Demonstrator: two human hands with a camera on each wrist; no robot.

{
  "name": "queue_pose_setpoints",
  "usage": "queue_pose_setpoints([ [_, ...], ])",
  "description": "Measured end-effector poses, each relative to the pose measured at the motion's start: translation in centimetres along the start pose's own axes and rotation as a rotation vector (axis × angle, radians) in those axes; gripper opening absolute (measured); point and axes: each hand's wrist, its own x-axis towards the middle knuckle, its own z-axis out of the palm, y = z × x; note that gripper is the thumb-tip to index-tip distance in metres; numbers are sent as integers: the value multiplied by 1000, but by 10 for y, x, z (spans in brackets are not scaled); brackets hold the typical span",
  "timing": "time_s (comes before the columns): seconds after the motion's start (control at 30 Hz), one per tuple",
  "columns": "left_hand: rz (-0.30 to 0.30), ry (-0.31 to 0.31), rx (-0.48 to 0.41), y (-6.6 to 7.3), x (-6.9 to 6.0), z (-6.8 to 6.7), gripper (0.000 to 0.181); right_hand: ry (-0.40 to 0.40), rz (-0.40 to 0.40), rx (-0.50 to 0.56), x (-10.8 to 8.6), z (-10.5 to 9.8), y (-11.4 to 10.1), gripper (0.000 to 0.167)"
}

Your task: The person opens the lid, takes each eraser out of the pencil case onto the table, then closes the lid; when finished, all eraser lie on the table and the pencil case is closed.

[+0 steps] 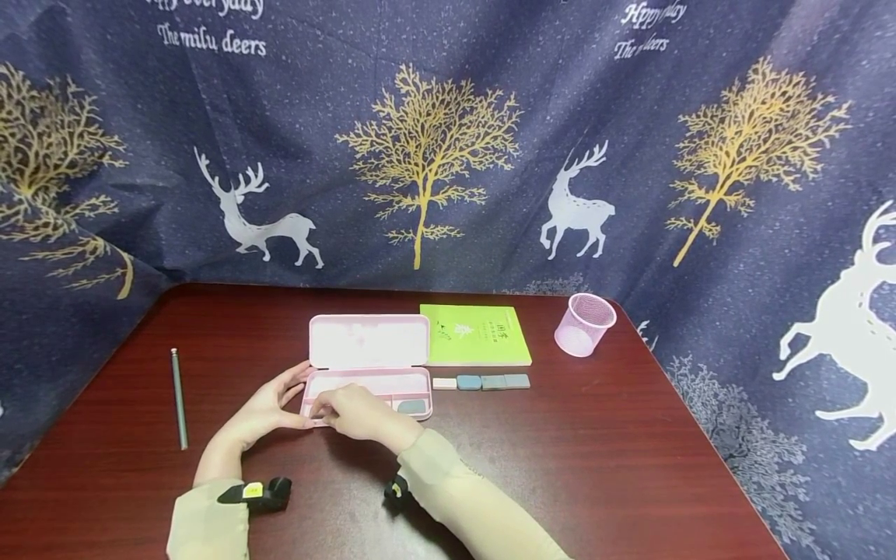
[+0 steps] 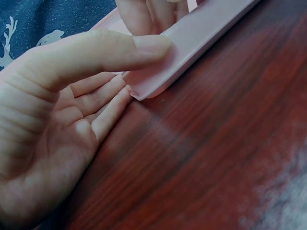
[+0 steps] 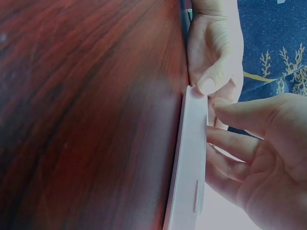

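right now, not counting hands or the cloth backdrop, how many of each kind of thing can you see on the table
Pencil case: 1
Book: 1
Mesh cup: 1
Pencil: 1
Small blocks: 5 (4 in a row beside the case, 1 inside it)
Total: 9
Anything hidden by the right hand is not counted.

Blue backdrop cloth (image 1: 483,39): "The milu deers" upper left, cut-off "everyday" above; upper right, fold-broken "Hppy", "The", "deers". Green book (image 1: 478,336) cover: characters, too small to read.
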Motion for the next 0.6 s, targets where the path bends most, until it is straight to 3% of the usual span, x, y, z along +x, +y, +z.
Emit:
queue_pose_setpoints([
  [0.6,1,0,6,0,1,-1,104,32,27,25,-1,-2,-3,20],
])
